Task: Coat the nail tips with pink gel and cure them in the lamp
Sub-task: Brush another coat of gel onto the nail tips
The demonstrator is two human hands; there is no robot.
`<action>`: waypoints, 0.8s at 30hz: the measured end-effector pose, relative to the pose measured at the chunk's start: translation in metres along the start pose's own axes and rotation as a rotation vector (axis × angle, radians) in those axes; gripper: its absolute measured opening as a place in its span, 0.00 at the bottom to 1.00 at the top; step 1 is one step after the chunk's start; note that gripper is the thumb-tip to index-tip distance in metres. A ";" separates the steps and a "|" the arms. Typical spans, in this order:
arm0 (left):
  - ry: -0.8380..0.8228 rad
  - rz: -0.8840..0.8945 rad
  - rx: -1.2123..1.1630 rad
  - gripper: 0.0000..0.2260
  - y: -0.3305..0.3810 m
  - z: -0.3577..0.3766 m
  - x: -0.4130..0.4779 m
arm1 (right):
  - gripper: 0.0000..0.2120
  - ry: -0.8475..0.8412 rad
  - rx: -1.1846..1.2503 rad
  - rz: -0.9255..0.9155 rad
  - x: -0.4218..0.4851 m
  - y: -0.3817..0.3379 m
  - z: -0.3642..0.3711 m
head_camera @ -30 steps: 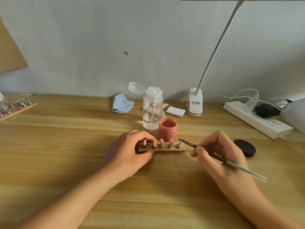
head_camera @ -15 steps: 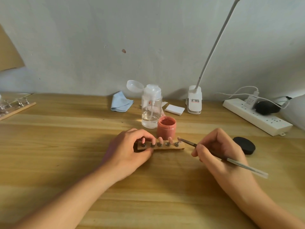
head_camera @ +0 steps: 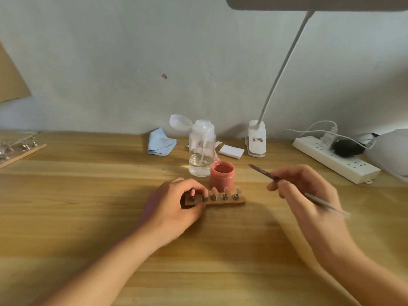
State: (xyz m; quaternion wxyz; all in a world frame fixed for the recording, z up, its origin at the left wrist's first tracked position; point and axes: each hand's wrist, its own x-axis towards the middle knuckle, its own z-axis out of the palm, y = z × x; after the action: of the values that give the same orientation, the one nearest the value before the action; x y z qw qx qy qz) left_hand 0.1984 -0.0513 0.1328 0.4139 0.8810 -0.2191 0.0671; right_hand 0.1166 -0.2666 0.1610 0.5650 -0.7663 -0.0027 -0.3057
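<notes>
Left grip [head_camera: 170, 202] pins tip holder [head_camera: 225, 201] to bench [head_camera: 88, 195]; right grip [head_camera: 304, 191] holds brush [head_camera: 262, 172] near gel jar [head_camera: 221, 174], probably for reloading.

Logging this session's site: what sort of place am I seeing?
Likely a home nail-craft desk rather than a salon: a wooden table against a bare wall, a clip-on desk lamp, and an open pink gel jar behind the nail-tip holder.
</notes>
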 end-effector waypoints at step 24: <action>0.013 -0.024 -0.003 0.09 -0.001 0.000 0.001 | 0.03 -0.317 -0.361 0.311 0.083 -0.007 0.046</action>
State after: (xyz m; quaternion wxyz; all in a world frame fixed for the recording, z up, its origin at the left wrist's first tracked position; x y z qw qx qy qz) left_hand 0.2001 -0.0512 0.1327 0.4174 0.8825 -0.2059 0.0674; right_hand 0.2027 -0.2527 0.1985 0.4520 -0.8841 0.0808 -0.0873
